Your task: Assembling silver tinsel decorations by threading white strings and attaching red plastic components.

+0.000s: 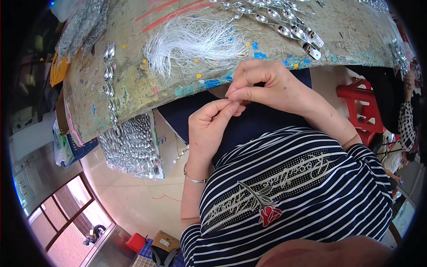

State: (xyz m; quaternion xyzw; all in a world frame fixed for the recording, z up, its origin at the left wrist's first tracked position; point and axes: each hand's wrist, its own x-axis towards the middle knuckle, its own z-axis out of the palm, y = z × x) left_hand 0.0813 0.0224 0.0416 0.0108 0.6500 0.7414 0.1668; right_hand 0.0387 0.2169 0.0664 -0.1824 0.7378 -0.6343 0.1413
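My left hand [207,127] and my right hand [273,86] meet just off the near edge of the worktable [133,82], above my lap. Both are closed in a pinch, thumb against fingertips, with the tips almost touching. Whatever lies between them is too fine to make out. Closest to them on the table is a loose bundle of thin white strings [191,42]. Beyond my right hand lie several shiny, twisted silver strips [298,33], some with flat ends. One more twisted silver strip [109,75] runs along the table's left side.
A dense bunch of silver twisted strips [129,147] hangs below the table's left edge. Clear plastic bags [86,29] sit at the far left corner. A red plastic stool [362,104] stands to the right, with other people beyond it. Boxes [164,240] rest on the floor behind.
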